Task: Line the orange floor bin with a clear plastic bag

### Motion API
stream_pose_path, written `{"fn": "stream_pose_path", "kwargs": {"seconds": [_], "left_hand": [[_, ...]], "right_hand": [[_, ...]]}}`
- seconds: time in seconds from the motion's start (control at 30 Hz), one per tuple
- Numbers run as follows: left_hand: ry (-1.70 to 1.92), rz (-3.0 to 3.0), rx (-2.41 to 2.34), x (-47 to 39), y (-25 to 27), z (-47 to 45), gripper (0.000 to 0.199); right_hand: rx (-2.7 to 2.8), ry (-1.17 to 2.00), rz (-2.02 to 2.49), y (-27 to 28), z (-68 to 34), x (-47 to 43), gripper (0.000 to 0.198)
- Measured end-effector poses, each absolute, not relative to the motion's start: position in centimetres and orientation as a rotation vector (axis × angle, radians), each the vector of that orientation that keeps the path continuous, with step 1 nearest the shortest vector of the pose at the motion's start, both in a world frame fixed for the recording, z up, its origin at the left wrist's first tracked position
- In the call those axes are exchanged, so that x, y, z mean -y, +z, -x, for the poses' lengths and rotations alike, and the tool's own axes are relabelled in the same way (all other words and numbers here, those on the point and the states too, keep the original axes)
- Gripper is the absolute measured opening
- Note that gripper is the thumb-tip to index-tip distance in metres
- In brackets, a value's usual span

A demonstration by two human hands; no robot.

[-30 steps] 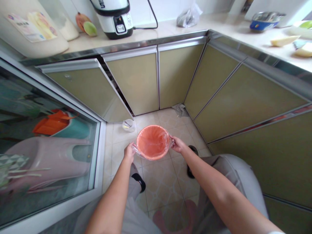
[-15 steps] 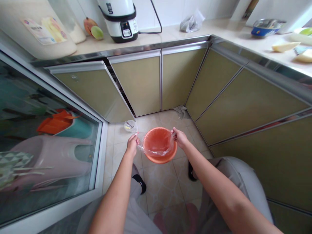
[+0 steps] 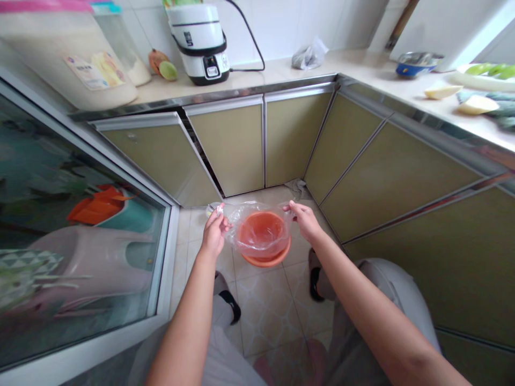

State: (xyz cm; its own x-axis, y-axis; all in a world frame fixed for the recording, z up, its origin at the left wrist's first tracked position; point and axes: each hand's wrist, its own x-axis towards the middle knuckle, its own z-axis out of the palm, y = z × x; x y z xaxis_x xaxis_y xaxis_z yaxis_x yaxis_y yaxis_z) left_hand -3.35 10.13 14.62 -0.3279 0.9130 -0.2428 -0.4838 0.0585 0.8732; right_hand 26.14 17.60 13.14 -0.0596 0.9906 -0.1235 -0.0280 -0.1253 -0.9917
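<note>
A clear plastic bag [image 3: 257, 247] is stretched between my two hands, its mouth spread wide. Below it on the tiled floor is an orange basin [image 3: 267, 262], seen partly through the film. My left hand [image 3: 215, 230] pinches the bag's left edge, fingers curled. On the other side, my right hand [image 3: 302, 217] grips the right edge between thumb and fingers. Whether the bag's bottom touches the basin I cannot tell. A small clear bowl [image 3: 210, 209] sits on the floor, mostly hidden behind my left hand.
Cabinets [image 3: 225, 145] line the back and right; the left cabinet door [image 3: 156, 155] sits tilted. A glass door [image 3: 80, 241] stands at left. On the counter are a rice cooker [image 3: 203, 48], a large plastic tub [image 3: 68, 59], a blue bowl [image 3: 416, 65] and a grey rag [image 3: 296, 187] lies below.
Both hands have risen slightly, and the bag's mouth has been spread wider above the basin. The view has tilted up and turned a little right, showing more of the counter.
</note>
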Motion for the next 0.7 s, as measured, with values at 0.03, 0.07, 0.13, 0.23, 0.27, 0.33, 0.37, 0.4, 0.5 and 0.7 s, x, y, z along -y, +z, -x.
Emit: {"fn": "stream_pose_path", "kwargs": {"seconds": [0.03, 0.07, 0.13, 0.23, 0.27, 0.33, 0.37, 0.4, 0.5, 0.7], "left_hand": [[1.551, -0.535, -1.153, -9.5, 15.7, 3.3, 0.062], [1.552, -0.554, -1.139, -8.8, 16.9, 3.2, 0.062], [1.551, -0.595, -1.117, -6.8, 19.3, 3.1, 0.061], [1.545, -0.643, -1.086, -3.0, 22.7, 2.8, 0.06], [1.54, -0.647, -1.079, -1.5, 23.7, 2.6, 0.061], [1.52, -0.633, -1.081, 1.5, 25.6, 2.2, 0.063], [1.509, -0.618, -1.089, 3.0, 26.4, 1.9, 0.063], [1.501, -0.6, -1.101, 4.6, 27.2, 1.5, 0.064], [1.495, -0.518, -1.163, 9.4, 28.7, -0.1, 0.063], [1.434, -0.223, -1.301, 18.0, 26.9, -2.7, 0.06]], "right_hand": [[1.175, 1.351, 1.241, 14.1, -26.6, -17.0, 0.06], [1.17, 1.353, 1.234, 15.1, -27.1, -16.3, 0.06], [1.144, 1.386, 1.214, 17.1, -28.4, -14.4, 0.061], [1.117, 1.48, 1.167, 20.0, -30.9, -10.5, 0.058], [1.108, 1.519, 1.158, 21.0, -31.8, -9.0, 0.056], [1.08, 1.598, 1.166, 22.8, -33.6, -6.0, 0.053], [1.062, 1.633, 1.184, 23.5, -34.5, -4.5, 0.052], [1.044, 1.662, 1.209, 24.1, -35.4, -3.0, 0.052], [1.051, 1.723, 1.319, 24.5, -37.6, 1.5, 0.056], [1.229, 1.917, 1.609, 21.6, -41.3, 10.4, 0.063]]}}
